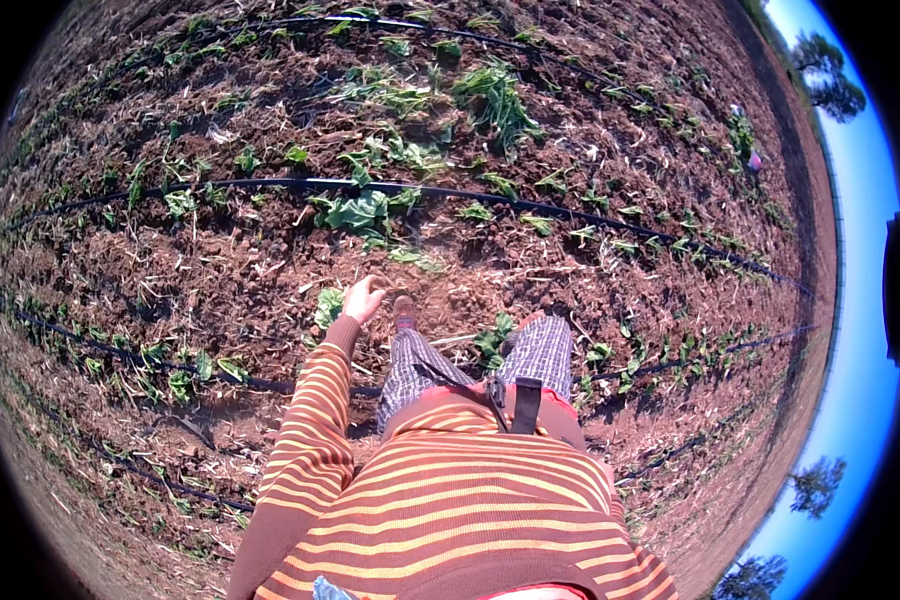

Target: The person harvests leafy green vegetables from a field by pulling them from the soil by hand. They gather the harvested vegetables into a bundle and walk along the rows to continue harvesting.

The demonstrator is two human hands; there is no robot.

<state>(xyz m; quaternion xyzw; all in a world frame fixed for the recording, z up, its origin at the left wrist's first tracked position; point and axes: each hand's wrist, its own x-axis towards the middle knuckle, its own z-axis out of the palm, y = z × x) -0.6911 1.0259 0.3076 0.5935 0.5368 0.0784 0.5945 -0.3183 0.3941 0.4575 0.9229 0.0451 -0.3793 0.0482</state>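
My left hand (364, 298) hangs low over the soil beside my brown shoe (403, 309), its fingers curled. Whether anything small sits between those fingers is not visible. Just left of the wrist is a green leafy plant (329, 307). Another leafy plant (493, 341) shows between my legs. My right hand is out of view. Ahead of my feet, broad green leaves (358, 211) lie against a black irrigation hose (442, 193). Farther off, a loose heap of long green seedlings (497, 103) rests on the ground.
More black hoses run across the field, one ahead (480, 36) and one passing by my legs (262, 384). Small plants line them. Dry straw covers the brown soil. A pink object (754, 162) lies by greenery at the far right; trees (827, 79) stand beyond the field.
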